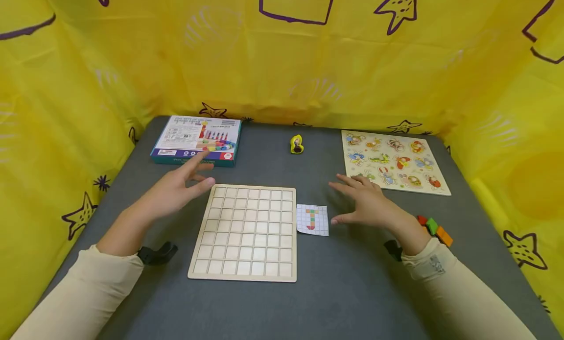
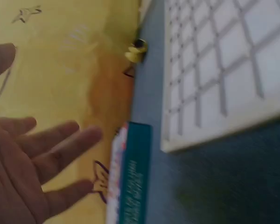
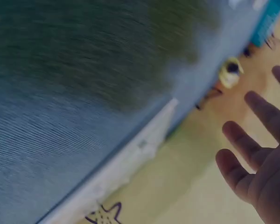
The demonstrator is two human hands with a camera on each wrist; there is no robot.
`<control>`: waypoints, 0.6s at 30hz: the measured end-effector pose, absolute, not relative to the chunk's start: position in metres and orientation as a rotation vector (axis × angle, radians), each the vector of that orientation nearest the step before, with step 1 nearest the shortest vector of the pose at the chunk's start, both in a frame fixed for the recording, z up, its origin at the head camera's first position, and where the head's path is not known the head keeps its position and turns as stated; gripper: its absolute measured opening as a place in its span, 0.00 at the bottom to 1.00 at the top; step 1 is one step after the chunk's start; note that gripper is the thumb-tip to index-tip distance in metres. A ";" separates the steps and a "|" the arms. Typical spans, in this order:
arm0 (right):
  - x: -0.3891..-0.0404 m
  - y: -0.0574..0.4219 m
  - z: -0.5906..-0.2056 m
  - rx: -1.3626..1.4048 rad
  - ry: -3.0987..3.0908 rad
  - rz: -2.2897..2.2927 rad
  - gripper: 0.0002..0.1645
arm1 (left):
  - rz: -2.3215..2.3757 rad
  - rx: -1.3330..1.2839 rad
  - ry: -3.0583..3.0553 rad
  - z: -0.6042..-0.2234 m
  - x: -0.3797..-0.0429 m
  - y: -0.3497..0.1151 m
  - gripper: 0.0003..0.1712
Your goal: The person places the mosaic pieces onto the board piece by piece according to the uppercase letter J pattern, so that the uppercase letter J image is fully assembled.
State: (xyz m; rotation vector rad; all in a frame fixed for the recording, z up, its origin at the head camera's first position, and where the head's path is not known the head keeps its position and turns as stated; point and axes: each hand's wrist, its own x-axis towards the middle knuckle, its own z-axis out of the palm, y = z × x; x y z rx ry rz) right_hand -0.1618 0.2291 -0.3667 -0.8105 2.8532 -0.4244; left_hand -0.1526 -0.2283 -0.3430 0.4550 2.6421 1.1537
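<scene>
A pale wooden grid board (image 1: 244,233) lies on the dark grey table in front of me. Over its upper left corner hovers my left hand (image 1: 175,190), fingers spread and nothing held. Beside the board's right edge is a small paper card (image 1: 301,227) printed with a coloured pattern on a grid. My right hand (image 1: 365,203), also spread and holding nothing, is just right of the card. Behind the right wrist sit several red, green and orange blocks (image 1: 444,236), partly hidden by the arm. The left wrist view shows the left hand (image 2: 18,172) with straight fingers.
A teal and white boxed set (image 1: 180,139) stands at the back left. A small yellow figure (image 1: 296,144) is at the back middle. To the back right lies a wooden puzzle board (image 1: 392,163) with insect pictures. Yellow patterned cloth (image 1: 282,60) surrounds the table.
</scene>
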 end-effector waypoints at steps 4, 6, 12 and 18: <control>-0.162 0.229 -0.381 -0.875 2.799 -0.338 0.52 | 1.072 0.515 2.648 -0.366 -0.152 -0.240 0.44; -0.160 0.227 -0.386 -0.886 2.785 -0.292 0.51 | 0.978 0.552 2.655 -0.377 -0.151 -0.245 0.46; -0.155 0.221 -0.397 -0.881 2.796 -0.196 0.50 | 0.761 0.582 2.657 -0.406 -0.150 -0.255 0.57; -0.154 0.218 -0.401 -0.894 2.854 -0.135 0.47 | 0.602 0.590 2.645 -0.417 -0.148 -0.260 0.63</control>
